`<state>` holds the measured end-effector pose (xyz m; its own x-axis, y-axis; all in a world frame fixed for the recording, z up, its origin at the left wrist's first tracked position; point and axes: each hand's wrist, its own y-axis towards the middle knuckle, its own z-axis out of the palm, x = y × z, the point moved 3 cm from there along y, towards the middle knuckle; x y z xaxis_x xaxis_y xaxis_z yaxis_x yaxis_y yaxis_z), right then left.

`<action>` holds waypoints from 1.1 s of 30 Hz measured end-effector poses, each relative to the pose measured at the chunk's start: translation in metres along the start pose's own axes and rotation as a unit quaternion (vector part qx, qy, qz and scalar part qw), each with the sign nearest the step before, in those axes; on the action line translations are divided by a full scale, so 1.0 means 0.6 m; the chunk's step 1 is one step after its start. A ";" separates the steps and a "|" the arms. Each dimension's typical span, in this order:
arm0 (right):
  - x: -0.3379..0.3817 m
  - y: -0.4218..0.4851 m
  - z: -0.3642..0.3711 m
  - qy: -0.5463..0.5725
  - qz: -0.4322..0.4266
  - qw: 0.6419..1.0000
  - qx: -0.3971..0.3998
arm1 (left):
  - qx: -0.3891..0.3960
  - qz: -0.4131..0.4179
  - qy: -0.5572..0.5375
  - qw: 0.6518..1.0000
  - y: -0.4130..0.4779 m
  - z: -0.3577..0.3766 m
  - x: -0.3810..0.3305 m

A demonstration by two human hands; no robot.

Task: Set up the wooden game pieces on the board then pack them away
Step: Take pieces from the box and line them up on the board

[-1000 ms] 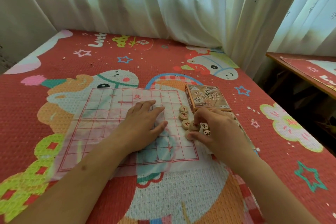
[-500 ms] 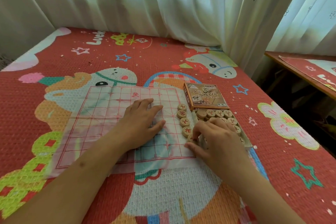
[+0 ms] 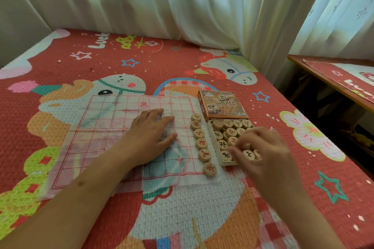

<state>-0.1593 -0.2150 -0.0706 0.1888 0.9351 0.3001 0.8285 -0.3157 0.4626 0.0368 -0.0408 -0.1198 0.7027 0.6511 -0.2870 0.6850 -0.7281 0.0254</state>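
Board: a thin paper xiangqi sheet (image 3: 97,127) with a red grid, spread creased on the mat, its long side running left to right.
Left hand (image 3: 149,135): palm down on the right half of the sheet, fingers straight and spread, pressing the paper flat.
Placed pieces (image 3: 202,143): six round wooden discs with red characters, lined up along the sheet's right edge, nearly touching one another.
Tray (image 3: 229,163): a shallow white cardboard tray just right of that line, its left wall close beside the discs.
Stored pieces (image 3: 232,131): a loose heap of discs in the tray, red and black characters face up.
Right hand (image 3: 263,151): over the near end of the tray, fingers bent down among the discs; blurred, so I cannot tell whether they pinch one.
Box lid (image 3: 221,105): brown, printed, lying flat against the tray's far end.
Mat (image 3: 182,208): red woven cartoon print, under everything.
Curtains (image 3: 182,2): white, hanging behind the mat.
Side table (image 3: 334,79): wooden, at the far right, apart from the mat.
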 end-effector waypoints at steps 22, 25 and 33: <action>-0.107 0.051 -0.013 -0.031 0.076 0.991 0.106 | 0.005 -0.001 -0.006 1.000 -0.001 -0.002 -0.002; -0.082 0.055 -0.013 -0.008 0.059 0.995 0.082 | 0.007 -0.003 -0.003 1.000 -0.001 -0.002 -0.003; -0.069 0.054 -0.009 0.015 0.092 0.993 0.068 | 0.009 -0.005 -0.005 1.000 -0.003 -0.004 -0.004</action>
<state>-0.1432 -0.2649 -0.0638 0.3287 0.8578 0.3951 0.8457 -0.4536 0.2812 0.0342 -0.0407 -0.1169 0.6937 0.6567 -0.2957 0.6887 -0.7251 0.0053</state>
